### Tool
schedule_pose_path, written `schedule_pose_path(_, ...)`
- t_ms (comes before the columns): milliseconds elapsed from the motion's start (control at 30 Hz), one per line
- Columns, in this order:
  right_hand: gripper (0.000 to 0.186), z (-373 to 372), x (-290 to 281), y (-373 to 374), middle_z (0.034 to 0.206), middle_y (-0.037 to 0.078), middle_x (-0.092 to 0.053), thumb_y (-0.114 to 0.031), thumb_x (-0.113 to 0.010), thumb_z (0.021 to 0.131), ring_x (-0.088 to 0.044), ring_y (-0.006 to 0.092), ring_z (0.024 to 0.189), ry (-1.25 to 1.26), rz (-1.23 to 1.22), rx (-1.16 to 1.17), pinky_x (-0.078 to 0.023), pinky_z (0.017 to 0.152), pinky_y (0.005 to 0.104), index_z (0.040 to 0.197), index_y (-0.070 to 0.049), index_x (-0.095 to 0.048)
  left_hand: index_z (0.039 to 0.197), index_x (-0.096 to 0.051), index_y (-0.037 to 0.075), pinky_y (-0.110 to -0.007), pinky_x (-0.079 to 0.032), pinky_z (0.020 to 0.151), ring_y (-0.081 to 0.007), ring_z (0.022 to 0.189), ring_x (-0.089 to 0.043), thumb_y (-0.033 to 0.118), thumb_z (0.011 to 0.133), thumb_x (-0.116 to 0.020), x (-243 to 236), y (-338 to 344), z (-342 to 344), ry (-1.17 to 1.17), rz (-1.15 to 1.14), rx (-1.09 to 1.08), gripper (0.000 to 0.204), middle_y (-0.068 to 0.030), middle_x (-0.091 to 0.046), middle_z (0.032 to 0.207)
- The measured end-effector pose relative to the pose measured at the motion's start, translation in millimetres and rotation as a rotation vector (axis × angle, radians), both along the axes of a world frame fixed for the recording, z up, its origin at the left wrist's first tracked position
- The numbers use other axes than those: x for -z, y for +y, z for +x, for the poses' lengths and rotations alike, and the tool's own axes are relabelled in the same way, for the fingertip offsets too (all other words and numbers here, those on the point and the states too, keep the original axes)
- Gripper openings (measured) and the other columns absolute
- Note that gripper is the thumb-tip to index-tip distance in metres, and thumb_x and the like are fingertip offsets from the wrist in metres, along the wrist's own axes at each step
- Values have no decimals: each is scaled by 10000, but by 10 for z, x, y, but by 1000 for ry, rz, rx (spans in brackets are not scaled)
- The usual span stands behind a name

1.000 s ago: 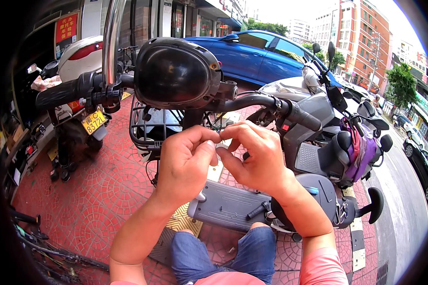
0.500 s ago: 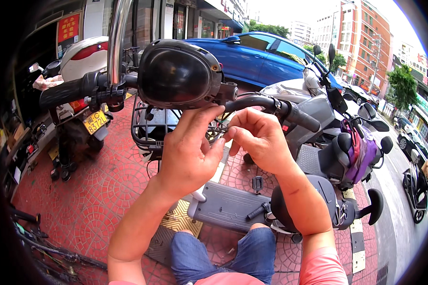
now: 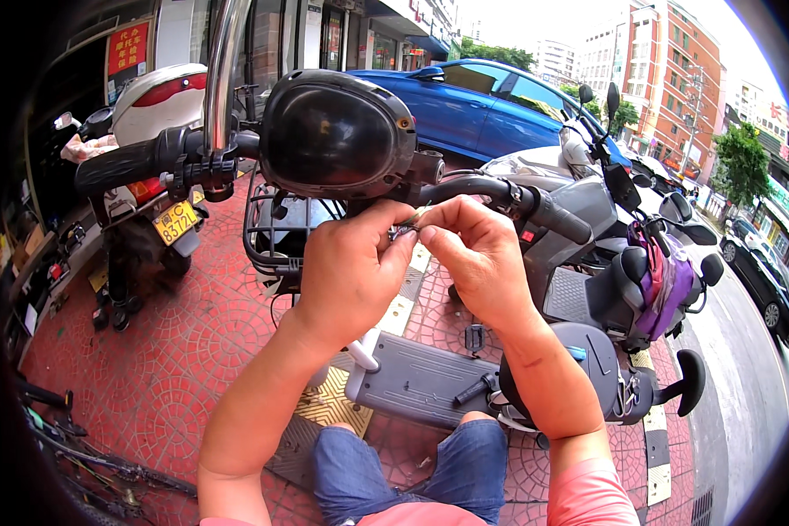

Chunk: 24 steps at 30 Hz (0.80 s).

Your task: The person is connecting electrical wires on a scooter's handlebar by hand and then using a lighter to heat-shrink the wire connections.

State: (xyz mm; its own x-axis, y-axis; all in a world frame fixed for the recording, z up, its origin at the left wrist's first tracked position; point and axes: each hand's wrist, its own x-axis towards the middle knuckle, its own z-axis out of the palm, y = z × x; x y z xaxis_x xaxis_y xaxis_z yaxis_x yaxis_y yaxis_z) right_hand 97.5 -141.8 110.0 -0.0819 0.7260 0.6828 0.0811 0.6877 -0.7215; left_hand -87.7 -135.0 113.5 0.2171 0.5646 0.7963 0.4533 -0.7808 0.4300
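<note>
Just below the black rounded housing (image 3: 337,131) at the middle of a scooter's handlebar, both hands meet at some thin wires (image 3: 419,216). My left hand (image 3: 351,267) is closed, thumb and fingers pinching the wires from the left. From the right, my right hand (image 3: 478,267) pinches at the same spot, fingertips nearly touching the left ones. The wire ends are small and partly covered by the fingers. A black rubber grip (image 3: 118,168) forms the left end of the handlebar; another grip (image 3: 563,217) is at the right.
Below my arms lies the scooter's grey footboard (image 3: 416,373), with a loose black grip (image 3: 475,388) on it. A black wire basket (image 3: 267,232) hangs behind the handlebar. Parked scooters (image 3: 587,263) stand to the right, a blue car (image 3: 465,105) beyond.
My left fingers, raised toward the housing before, have come down and closed at the wires. The right hand has shifted slightly up, its fingers drawn closer to the left ones.
</note>
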Motion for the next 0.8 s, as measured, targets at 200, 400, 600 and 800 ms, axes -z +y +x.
schedule_pose_path(200,90,-23,81,57,895,19,-725,-35,-695,996,-647,60,836,128,-31,-95,-541,732,267,1037,42,-716,1217,-743,42,-421,-505,571,-347,628,-721,37,962,-702,40,49,111,-108,-173,222,259,-192,-707,751)
schedule_pose_path(400,83,-8,99,60,879,34,-732,-33,-694,993,-661,74,809,101,-41,-51,-535,698,266,1012,44,-719,1151,-713,6,-332,-473,542,-153,596,-635,52,1016,-690,103,89,100,-84,-83,161,144,-80,-681,690)
schedule_pose_path(600,90,0,152,116,816,53,-711,-64,-717,969,-643,80,701,-35,66,123,-519,632,271,974,26,-716,1073,-685,-18,-409,-457,513,-277,502,-649,79,939,-717,-9,64,60,-41,-194,127,168,-161,-629,605)
schedule_pose_path(800,110,-29,105,72,795,53,-697,-80,-717,979,-644,88,680,12,-21,58,-521,612,278,981,29,-705,1097,-612,-5,-273,-454,463,-96,511,-604,102,1058,-587,-146,52,-111,-41,-504,370,117,-68,-677,705)
